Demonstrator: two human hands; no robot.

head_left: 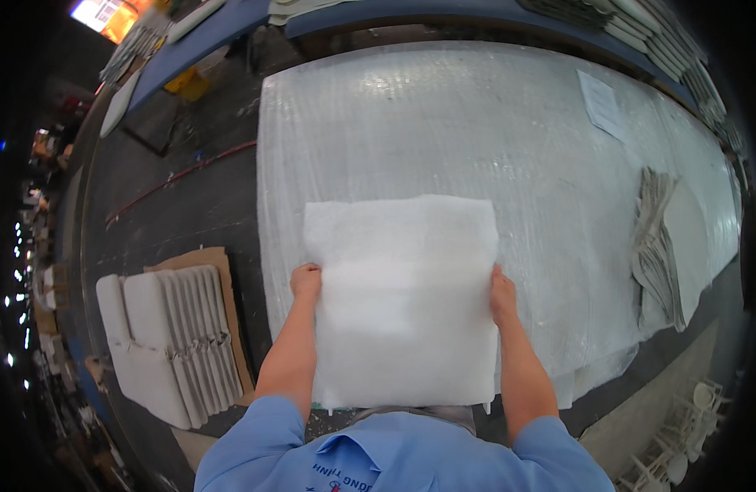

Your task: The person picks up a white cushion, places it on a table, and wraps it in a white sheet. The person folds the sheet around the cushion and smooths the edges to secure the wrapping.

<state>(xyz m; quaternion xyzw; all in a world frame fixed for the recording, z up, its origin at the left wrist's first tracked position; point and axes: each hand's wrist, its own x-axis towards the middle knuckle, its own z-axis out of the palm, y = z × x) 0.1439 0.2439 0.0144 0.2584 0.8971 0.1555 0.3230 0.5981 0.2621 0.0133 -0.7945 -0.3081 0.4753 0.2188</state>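
A large, roughly square white padded cushion [402,328] is held in front of my body, its lower edge close to my waist. My left hand [306,280] grips its left side edge, fingers curled around the edge. On the opposite side, my right hand [502,295] grips the right edge at about the same height, with the fingertips partly hidden. Two small white tabs stick out at the cushion's lower corners. Behind it spreads a wide surface wrapped in clear plastic film [394,123].
Left of me, a row of pale grey cushions [169,336] leans against brown cardboard [230,303]. Grey fabric pieces [665,254] lie on the wrapped surface at right, a paper sheet [601,104] farther back. Blue-topped tables [443,20] with more pieces stand behind; white chairs [681,435] are lower right.
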